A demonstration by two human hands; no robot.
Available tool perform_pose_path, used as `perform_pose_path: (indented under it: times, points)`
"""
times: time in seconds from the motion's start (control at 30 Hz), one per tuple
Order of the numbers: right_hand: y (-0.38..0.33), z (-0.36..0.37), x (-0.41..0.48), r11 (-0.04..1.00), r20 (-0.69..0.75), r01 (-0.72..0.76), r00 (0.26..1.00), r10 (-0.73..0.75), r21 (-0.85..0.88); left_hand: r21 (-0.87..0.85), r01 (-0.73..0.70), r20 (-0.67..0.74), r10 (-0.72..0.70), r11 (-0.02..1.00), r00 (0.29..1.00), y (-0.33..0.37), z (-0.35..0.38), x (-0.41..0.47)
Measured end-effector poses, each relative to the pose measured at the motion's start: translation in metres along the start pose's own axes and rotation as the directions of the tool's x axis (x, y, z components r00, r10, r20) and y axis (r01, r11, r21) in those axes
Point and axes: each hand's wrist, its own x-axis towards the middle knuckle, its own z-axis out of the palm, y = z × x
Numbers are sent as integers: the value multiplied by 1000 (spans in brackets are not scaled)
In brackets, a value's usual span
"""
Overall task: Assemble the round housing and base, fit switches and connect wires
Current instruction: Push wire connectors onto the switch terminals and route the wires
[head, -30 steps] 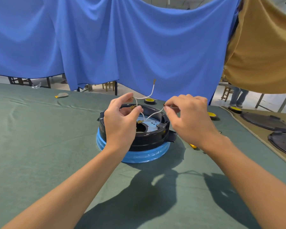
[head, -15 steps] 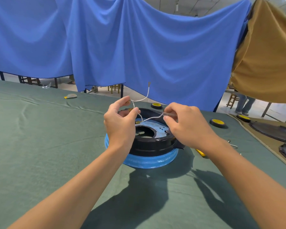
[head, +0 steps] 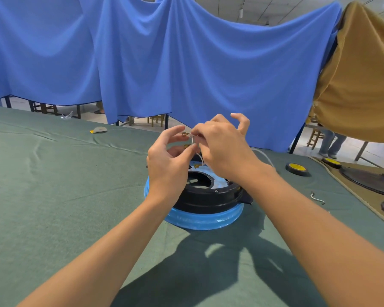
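Above the black housing (head: 208, 199) my right hand (head: 222, 149) pinched the white wire (head: 193, 141), offering its brass terminal (head: 184, 134) to my half-curled left hand (head: 166, 167), grip unclear.

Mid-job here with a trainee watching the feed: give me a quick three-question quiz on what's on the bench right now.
1. True or false: the black housing sits on top of the blue base.
2. What does the right hand pinch? A) a spanner B) the white wire C) a bolt
3. Fill in: the yellow-topped disc lies on the green cloth to the housing's ____.
Key: 1 true; 2 B; 3 right.
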Motion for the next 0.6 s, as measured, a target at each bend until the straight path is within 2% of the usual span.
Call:
perform_pose_path:
  times: [0.13, 0.23, 0.33, 0.43, 0.5, 0.6]
  points:
    - [10, -1, 8, 966, 10, -149, 989, 150, 211, 26, 18, -3, -18, 1000, 1000, -6, -10, 13]
    - [22, -5, 14, 897, 95, -239, 971, 220, 372, 232, 101, -82, -84, 967, 993, -23, -27, 29]
    - [24, -4, 19, 903, 189, -305, 948, 257, 303, 414, 259, -35, -269, 873, 962, -46, -41, 37]
    - [21, 0, 22, 889, 297, -345, 920, 256, 301, 376, 415, 30, -459, 828, 888, -56, -44, 40]
    - [19, 3, 23, 873, 376, -363, 897, 232, 326, 345, 451, 23, -487, 823, 873, -57, -45, 43]
    - [17, 9, 24, 823, 494, -406, 850, 180, 398, 396, 433, -21, -464, 809, 886, -53, -46, 44]
